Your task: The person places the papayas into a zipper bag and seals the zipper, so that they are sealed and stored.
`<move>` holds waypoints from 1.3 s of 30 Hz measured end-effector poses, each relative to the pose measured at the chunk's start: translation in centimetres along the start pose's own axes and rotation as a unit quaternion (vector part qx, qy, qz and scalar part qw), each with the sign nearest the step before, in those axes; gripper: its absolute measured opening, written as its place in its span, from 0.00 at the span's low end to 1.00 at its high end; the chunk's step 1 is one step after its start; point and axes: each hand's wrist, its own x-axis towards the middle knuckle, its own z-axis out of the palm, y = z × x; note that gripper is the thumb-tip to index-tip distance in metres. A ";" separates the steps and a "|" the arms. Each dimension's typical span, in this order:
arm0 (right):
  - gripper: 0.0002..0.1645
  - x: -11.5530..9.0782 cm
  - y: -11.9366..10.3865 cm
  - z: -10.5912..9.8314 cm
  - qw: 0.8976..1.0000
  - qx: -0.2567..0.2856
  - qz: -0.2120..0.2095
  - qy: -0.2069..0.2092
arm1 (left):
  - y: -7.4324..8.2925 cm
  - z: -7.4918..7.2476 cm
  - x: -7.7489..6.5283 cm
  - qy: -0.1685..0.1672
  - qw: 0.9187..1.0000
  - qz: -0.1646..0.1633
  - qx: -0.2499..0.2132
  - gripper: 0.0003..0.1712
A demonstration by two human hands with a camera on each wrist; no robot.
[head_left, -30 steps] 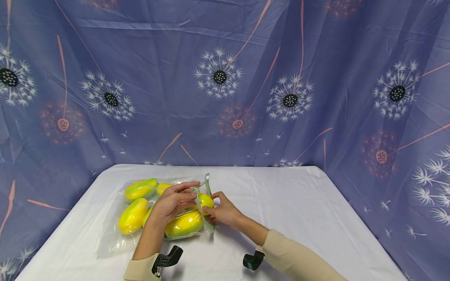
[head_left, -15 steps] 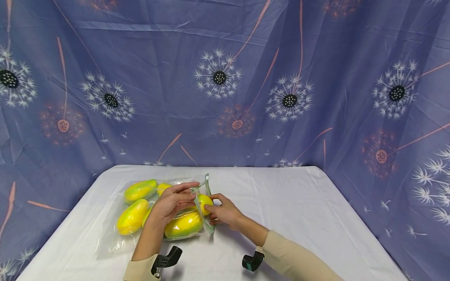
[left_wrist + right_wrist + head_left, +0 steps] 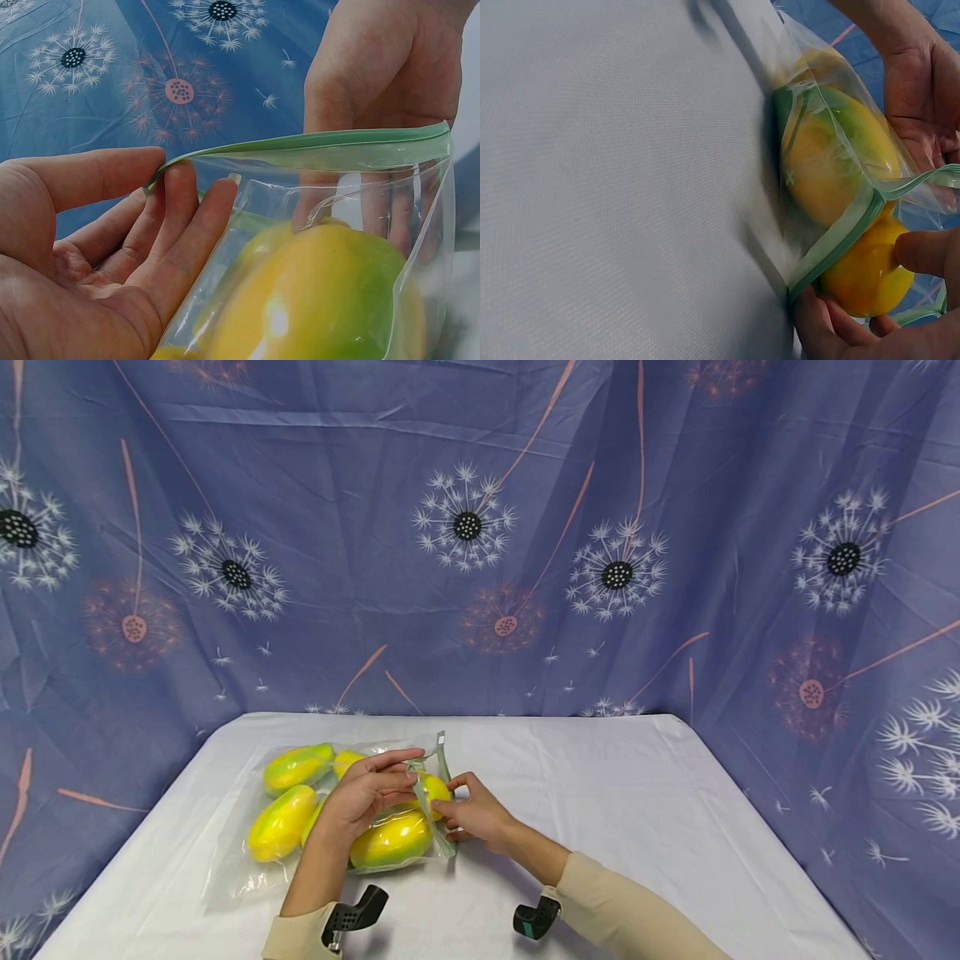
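Note:
A clear zip bag [image 3: 231, 867] with a green zip edge [image 3: 330, 146] lies on the left half of the table. Several yellow-green mangoes [image 3: 281, 823] fill it, partly hidden under the left arm. My left hand [image 3: 367, 795] pinches the zip edge between thumb and fingertip, its other fingers against the plastic at the mouth. The mouth stands open to the right. My right hand [image 3: 482, 812] grips a mango [image 3: 868, 271] in that mouth, with thumb on one side and fingers on the other. A larger mango [image 3: 392, 841] rests inside, nearer the front.
White cloth covers the table [image 3: 637, 827]. Behind and at both sides hangs a blue curtain [image 3: 360, 568] with dandelion prints. Each sleeve carries a black wrist mount, the left one [image 3: 358, 912] and the right one [image 3: 536, 917] both close above the cloth.
The mango in my right hand has shifted slightly left, a little deeper into the bag's mouth, and the right hand with it. My left hand has stayed nearly still.

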 end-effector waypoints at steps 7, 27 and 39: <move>0.28 0.0 0.0 0.0 1.000 -0.004 0.001 -0.004 | -0.1 0.0 0.2 0.010 1.000 -0.005 -0.007 0.30; 0.28 0.1 0.5 -0.6 1.000 -0.001 0.002 -0.025 | -0.4 0.0 0.2 0.020 1.000 -0.006 0.007 0.29; 0.33 0.0 0.0 -0.8 0.998 -0.009 0.014 -0.061 | -0.5 0.0 0.3 0.017 1.000 -0.006 0.010 0.30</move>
